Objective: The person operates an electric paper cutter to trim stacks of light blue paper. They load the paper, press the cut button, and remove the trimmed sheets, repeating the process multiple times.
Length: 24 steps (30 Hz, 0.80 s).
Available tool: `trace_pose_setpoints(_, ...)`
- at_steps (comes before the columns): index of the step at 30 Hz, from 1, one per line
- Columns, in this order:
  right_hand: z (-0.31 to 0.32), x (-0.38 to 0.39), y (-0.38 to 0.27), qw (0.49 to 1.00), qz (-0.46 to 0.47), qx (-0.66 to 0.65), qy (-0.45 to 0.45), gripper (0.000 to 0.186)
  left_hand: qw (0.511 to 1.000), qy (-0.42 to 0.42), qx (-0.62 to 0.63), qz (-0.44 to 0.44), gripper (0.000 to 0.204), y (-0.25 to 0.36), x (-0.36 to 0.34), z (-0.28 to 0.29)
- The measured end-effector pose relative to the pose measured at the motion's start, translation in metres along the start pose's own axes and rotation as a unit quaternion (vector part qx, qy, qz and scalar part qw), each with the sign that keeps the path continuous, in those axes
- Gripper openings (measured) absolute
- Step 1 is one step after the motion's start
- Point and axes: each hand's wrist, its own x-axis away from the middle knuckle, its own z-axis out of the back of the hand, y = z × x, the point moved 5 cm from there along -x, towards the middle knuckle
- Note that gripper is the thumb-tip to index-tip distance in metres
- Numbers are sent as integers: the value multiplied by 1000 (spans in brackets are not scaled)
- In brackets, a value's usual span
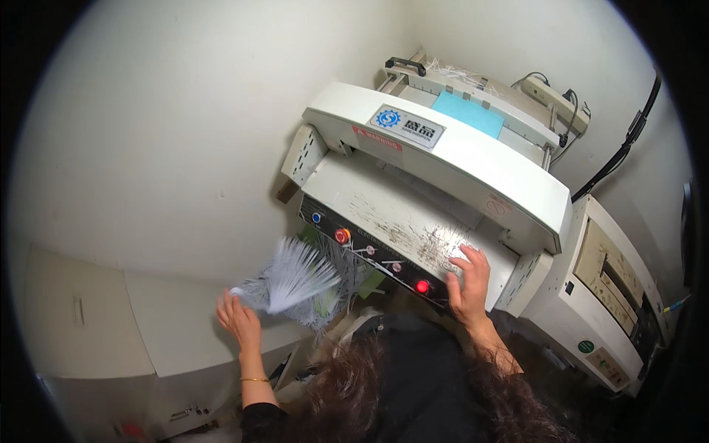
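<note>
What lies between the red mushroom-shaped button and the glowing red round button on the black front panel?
Two small round silvery controls lie between them, in the head view.

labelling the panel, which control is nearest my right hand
The glowing red button, rightmost on the panel; the other controls sit farther from your right hand.

Bright; black fisheye rim; glare on machine bed [413, 227].

Downward head-worn fisheye view
</note>
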Motion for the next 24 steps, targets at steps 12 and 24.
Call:
trace_pose_setpoints(12,-82,-52,128,926,-255,280,-4,80,852,-90,342,-386,61,354,-177,-117)
trace_pose_setpoints(24,-82,-61,128,915,-325,239,-7,86,827,-150,328,-431,35,419,-226,-165)
